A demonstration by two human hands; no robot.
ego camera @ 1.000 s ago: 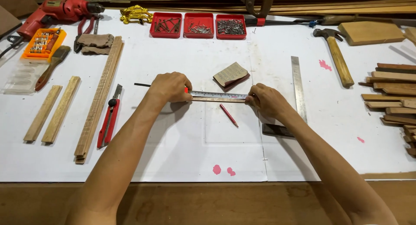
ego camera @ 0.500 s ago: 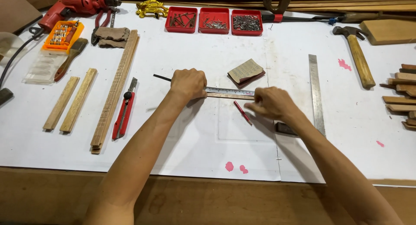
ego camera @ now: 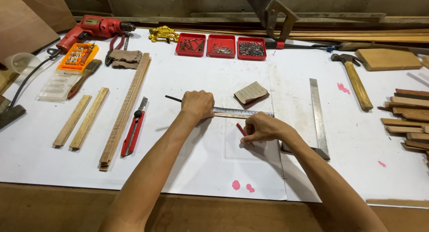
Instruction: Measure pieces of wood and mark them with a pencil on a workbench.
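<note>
The right hand (ego camera: 263, 128) has slid down off the ruler (ego camera: 239, 112) and now pinches a red pencil (ego camera: 241, 130) against the clear sheet (ego camera: 252, 149) on the table (ego camera: 187, 160). The left hand (ego camera: 197, 104) presses the ruler flat, fingers curled, just beside a sanding block (ego camera: 251, 94).

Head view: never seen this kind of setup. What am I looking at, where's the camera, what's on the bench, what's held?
There is no machine here. A person works with bare hands, and the one camera sits on their head, looking down at a white-covered bench. The left hand presses a steel ruler flat. The right hand holds a red pencil just below the ruler. Around them lie a red knife, wood strips, a sanding block, a square, a hammer, a red drill and three red trays of nails and screws.
</note>
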